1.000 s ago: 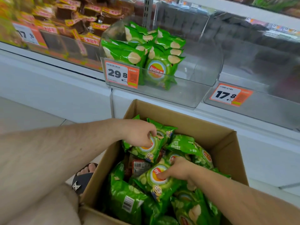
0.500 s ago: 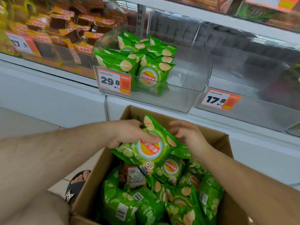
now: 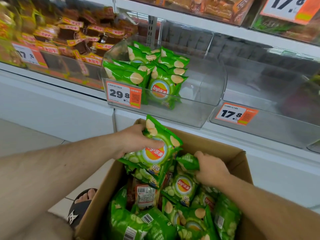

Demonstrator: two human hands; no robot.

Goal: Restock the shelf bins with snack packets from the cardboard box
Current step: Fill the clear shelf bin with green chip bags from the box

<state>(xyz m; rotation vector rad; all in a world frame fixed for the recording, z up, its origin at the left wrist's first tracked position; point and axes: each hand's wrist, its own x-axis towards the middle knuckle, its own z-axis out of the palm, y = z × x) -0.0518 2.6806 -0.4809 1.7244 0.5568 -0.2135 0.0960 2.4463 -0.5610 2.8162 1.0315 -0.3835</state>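
Left hand [image 3: 136, 141] still grips its lifted packet [image 3: 155, 149]; right hand [image 3: 210, 168] has dropped, now pinching another packet [image 3: 187, 162].

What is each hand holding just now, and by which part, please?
Left hand grips a green chip packet by its upper left edge; right hand pinches another packet's top.
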